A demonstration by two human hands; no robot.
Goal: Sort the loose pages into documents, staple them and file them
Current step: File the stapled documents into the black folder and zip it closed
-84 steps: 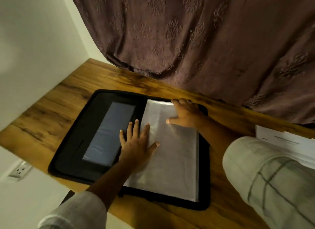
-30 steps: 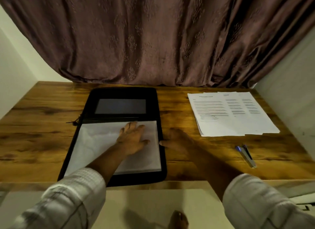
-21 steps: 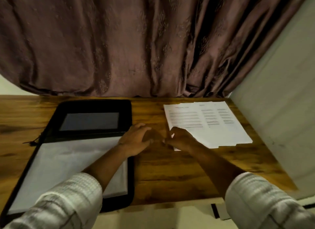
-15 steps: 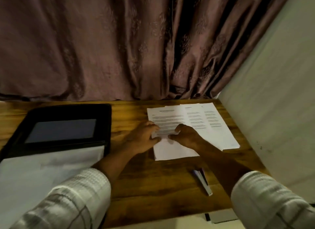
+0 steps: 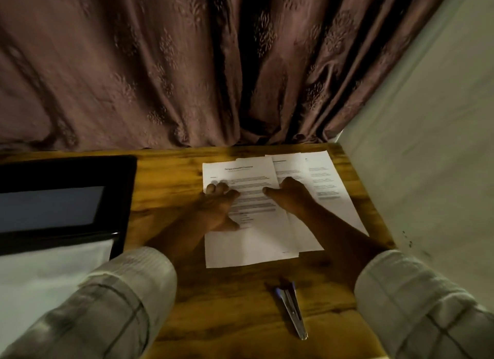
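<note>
Two hands rest flat on a fan of pages (image 5: 251,241) spread over the far right of a wooden desk (image 5: 227,313). My left hand (image 5: 219,208) lies palm down on the left edge of the top sheet, fingers loosely spread and clamped on nothing, likely pinning it so it will not slide. My right hand (image 5: 290,195) presses the overlap of the sheets, fingers close together, thumb pointing left, also gripping nothing, probably ready to part the layers. At least three white printed sheets overlap, each stepped to the right, text too blurred to read. An open black folder (image 5: 66,198) lies well apart on the left. What looks like a stapler (image 5: 292,309) sits near me, untouched.
</note>
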